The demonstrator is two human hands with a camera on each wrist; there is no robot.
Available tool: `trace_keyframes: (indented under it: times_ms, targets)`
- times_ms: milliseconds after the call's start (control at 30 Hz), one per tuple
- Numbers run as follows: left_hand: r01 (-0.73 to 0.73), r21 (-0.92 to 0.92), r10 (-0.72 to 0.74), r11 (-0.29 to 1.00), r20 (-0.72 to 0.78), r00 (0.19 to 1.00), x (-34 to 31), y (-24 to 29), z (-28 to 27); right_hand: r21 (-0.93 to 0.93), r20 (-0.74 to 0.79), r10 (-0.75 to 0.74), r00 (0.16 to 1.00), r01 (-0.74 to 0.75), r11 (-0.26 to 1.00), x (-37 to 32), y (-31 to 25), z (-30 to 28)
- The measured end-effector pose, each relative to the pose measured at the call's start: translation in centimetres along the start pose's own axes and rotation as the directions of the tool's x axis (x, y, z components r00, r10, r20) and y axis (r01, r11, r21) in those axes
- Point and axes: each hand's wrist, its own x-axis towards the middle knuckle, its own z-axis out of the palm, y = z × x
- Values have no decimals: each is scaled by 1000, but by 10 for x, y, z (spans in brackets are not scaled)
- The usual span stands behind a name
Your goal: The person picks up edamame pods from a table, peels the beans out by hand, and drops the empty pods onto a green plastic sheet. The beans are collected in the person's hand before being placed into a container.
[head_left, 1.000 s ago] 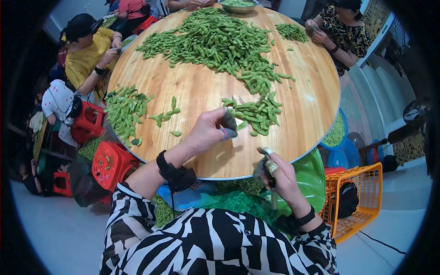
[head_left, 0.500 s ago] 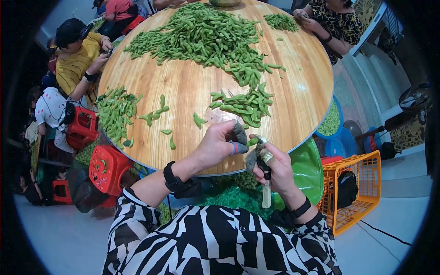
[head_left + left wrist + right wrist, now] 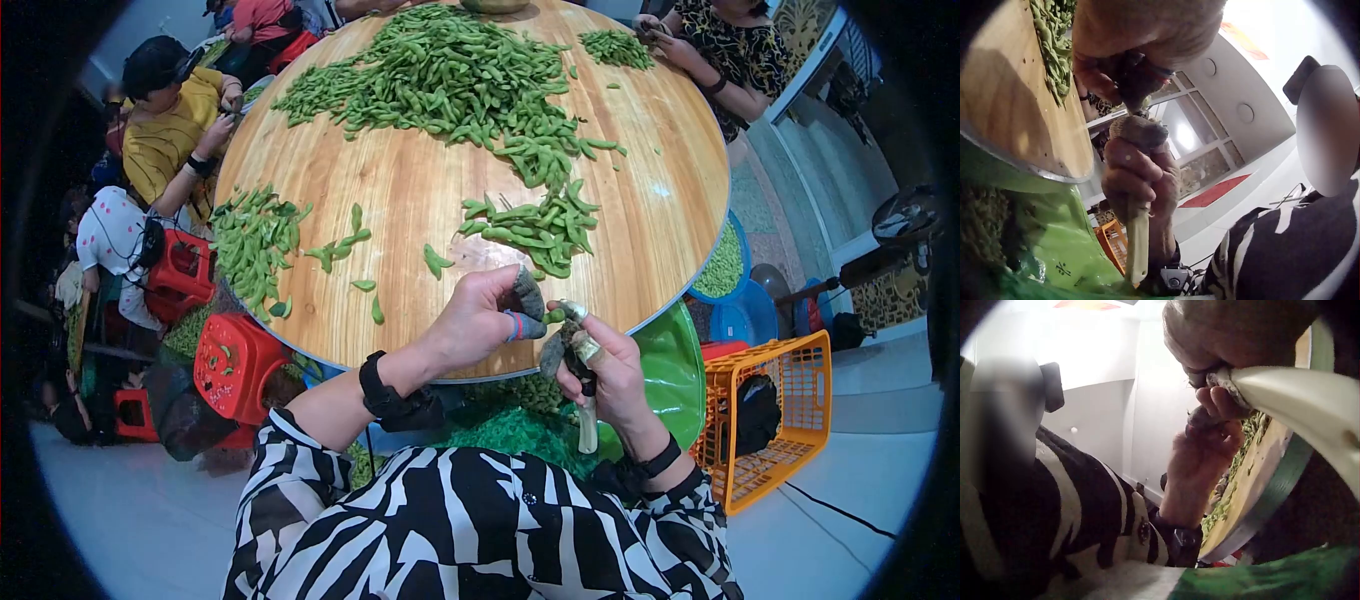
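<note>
Just past the table's near edge, my left hand (image 3: 478,318) pinches a green soybean pod (image 3: 553,316) between thumb and forefinger, both wearing dark grey cloth finger covers. Right beside it, my right hand (image 3: 612,370) grips a tool by its pale, flat handle (image 3: 1138,240), which points down with a hole at its end. The tool's working end is hidden among the fingers. Covers, grey and pale, wrap fingers of the right hand too. In the right wrist view the pale handle (image 3: 1297,403) stands large in front. A small heap of pods (image 3: 545,230) lies beyond my hands.
On the round wooden table (image 3: 640,230) sit a large pod pile (image 3: 450,80), a left-hand heap (image 3: 255,240) and a few loose pods. A green basin (image 3: 672,370), an orange crate (image 3: 770,420) and a red stool (image 3: 235,370) stand around it. Other people sit around the table.
My left hand has come from over the table, near the small heap, to my right hand, bringing a pod. The right hand has tilted slightly, showing the handle. The head view has shifted a little.
</note>
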Motion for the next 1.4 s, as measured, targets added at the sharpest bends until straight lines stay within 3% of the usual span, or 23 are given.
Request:
trace_keyframes:
  times_ms: [267, 400, 467, 600, 800, 867, 900, 967, 1033, 1100, 1133, 1167, 1200, 1233, 1267, 1300, 1333, 1400]
  targets:
    - [-1, -74, 0, 997, -19, 1000, -2, 2, 4, -49, -10, -42, 999, 42, 998, -2, 2, 3]
    - [-13, 5, 13, 1000, -27, 1000, -6, 3, 5, -41, -12, -27, 1000, 27, 999, -2, 3, 0]
    - [-81, -95, 77, 992, -46, 996, -5, 2, 9, -39, -22, -28, 999, 27, 999, -3, 2, 0]
    - [-81, -146, 74, 986, -55, 996, -5, -1, 9, -44, -26, -13, 1000, 12, 999, -3, 2, -1]
    - [23, -314, -22, 949, 5, 1000, 0, -11, 5, 79, -12, 8, 1000, -7, 997, -3, 1, 0]
    - [230, -635, -201, 738, 119, 972, 3, -15, 5, 137, 6, 29, 1000, -29, 990, -3, 3, -2]
    - [229, -635, -201, 738, 117, 973, 1, -16, 5, 164, 34, 34, 999, -39, 986, -4, 4, -3]
    - [370, -737, -171, 566, 333, 927, -1, -17, 5, 189, 62, 37, 997, -48, 981, -6, 5, -6]
    - [385, -732, -184, 562, 343, 921, 0, -20, 4, 223, 128, 28, 991, -56, 973, -7, 6, -8]
    - [400, -725, -197, 561, 352, 915, -2, -15, 5, 264, 86, 56, 995, -77, 961, -5, 9, -8]
    - [273, -452, -212, 849, 181, 960, -3, -4, 7, 306, 44, 79, 996, -89, 948, -2, 9, -9]
    - [152, -77, -151, 985, 17, 988, -4, 2, 9, 306, 44, 74, 996, -84, 948, -1, 10, -10]
    - [152, -74, -151, 986, 18, 988, -6, 0, 10, 343, 44, 66, 997, -77, 936, -1, 12, -11]
    - [-148, 253, 159, 956, -21, 987, -9, -5, 12, 379, 44, 60, 997, -72, 923, -1, 14, -11]
    - [-396, 548, 448, 737, 41, 893, -11, -8, 13, 381, 43, 62, 997, -73, 922, -1, 14, -10]
    - [-485, 674, 566, 557, 120, 816, -11, -2, 13, 401, 36, 78, 996, -86, 912, 0, 14, -10]
    - [-485, 675, 565, 557, 120, 816, -12, -2, 13, 420, 30, 94, 995, -98, 902, 0, 14, -9]
    - [-508, 814, 629, 282, 242, 738, -13, -1, 14, 459, 29, 119, 993, -119, 880, 2, 18, -9]
